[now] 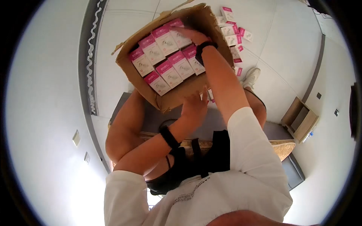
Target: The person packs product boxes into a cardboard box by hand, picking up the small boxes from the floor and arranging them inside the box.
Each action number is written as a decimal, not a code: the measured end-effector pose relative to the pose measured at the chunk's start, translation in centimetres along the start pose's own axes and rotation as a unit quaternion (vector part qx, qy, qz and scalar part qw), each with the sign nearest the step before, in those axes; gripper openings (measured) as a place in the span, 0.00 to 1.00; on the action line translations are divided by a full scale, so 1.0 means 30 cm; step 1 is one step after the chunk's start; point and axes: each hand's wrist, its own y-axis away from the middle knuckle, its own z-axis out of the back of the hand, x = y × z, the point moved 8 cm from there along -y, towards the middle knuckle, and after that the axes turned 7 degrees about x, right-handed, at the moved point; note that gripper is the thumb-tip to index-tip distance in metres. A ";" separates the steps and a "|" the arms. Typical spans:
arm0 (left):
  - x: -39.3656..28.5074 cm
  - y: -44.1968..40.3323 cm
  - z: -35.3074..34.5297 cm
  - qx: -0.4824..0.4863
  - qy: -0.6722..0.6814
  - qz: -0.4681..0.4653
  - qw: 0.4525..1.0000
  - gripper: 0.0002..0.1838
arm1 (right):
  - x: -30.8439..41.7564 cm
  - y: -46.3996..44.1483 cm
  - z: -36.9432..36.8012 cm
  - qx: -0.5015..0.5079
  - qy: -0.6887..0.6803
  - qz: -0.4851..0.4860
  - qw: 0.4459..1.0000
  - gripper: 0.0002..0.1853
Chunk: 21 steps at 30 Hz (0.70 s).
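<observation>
Arm (222, 81) extended, right hand (191, 35) reaches into cardboard carton (181, 93).

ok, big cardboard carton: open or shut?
Open: nothing covers the top of the cardboard carton, pink-and-white boxes show inside, and the right hand is in through the opening.

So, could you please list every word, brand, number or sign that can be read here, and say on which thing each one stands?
None can be read with certainty.
Packets in the carton: pale marks on the pink bands of the packets, too small and blurred.
Packets on the floor: also too small to read.
Shirt: a dark printed strip like lettering, too blurred.
</observation>
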 end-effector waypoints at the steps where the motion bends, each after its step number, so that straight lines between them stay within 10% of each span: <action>1: 0.000 -0.007 -0.036 0.006 0.006 0.001 1.000 0.42 | -0.008 0.023 -0.016 0.027 0.007 -0.041 0.999 0.57; 5: 0.047 -0.022 -0.055 -0.124 -0.015 0.033 0.992 0.44 | 0.082 0.108 -0.027 0.076 -0.281 0.048 0.956 0.33; 8: 0.058 -0.027 -0.061 -0.106 -0.016 0.021 0.994 0.45 | 0.033 0.014 -0.040 0.089 -0.214 -0.001 0.973 0.31; 16: 0.111 -0.142 -0.132 -0.074 -0.004 0.076 0.994 0.41 | 0.005 0.020 -0.057 0.162 -0.131 -0.029 0.978 0.44; 21: 0.114 -0.136 -0.136 -0.103 -0.063 0.066 0.991 0.41 | 0.027 -0.003 0.008 -0.009 0.130 0.011 0.991 0.56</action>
